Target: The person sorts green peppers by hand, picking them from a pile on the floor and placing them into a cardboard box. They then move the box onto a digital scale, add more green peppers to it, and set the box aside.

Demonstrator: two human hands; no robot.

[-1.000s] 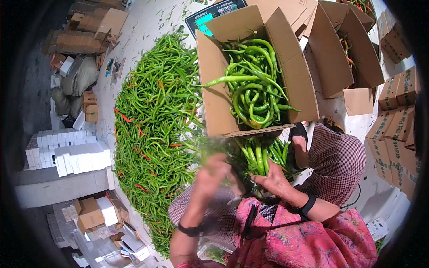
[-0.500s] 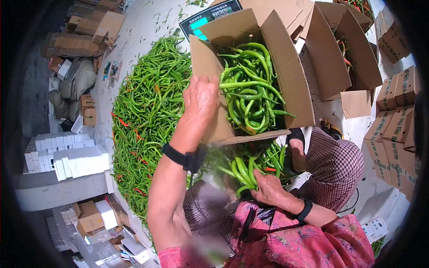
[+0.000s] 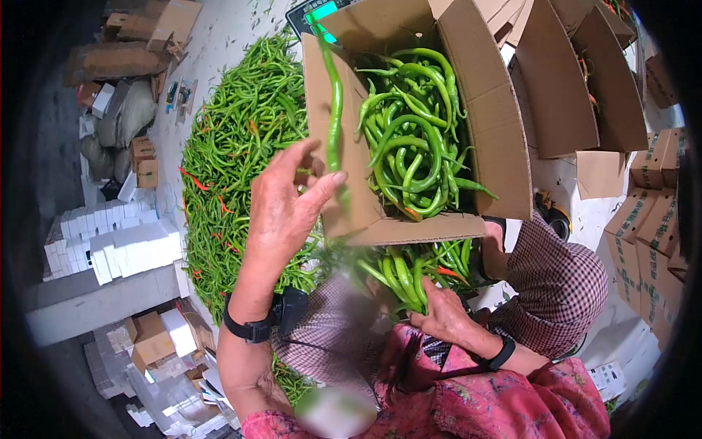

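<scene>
My left hand (image 3: 281,208) is beside the left flap of an open cardboard box (image 3: 490,110), thumb and fingers apart. A long green pepper (image 3: 336,110) stands upright against that flap, just past my thumb tip, its lower end blurred; it does not look gripped. Curled green peppers (image 3: 420,157) fill the box. Below the box's near edge, my right hand (image 3: 446,316) is closed around a bunch of green peppers (image 3: 401,276). A large heap of green peppers (image 3: 245,139), with a few red ones, lies left of the box.
A scale with a lit display (image 3: 322,18) is behind the box. Another open box (image 3: 556,88) stands to the right, with stacked printed cartons (image 3: 647,234) beyond. White stacked boxes (image 3: 135,249) are at the left. My checkered-covered knee (image 3: 559,293) is near the right hand.
My left hand has moved left and down from the box's edge, and its fingers have opened. A long pepper now shows upright by the flap. My right hand still holds its bunch.
</scene>
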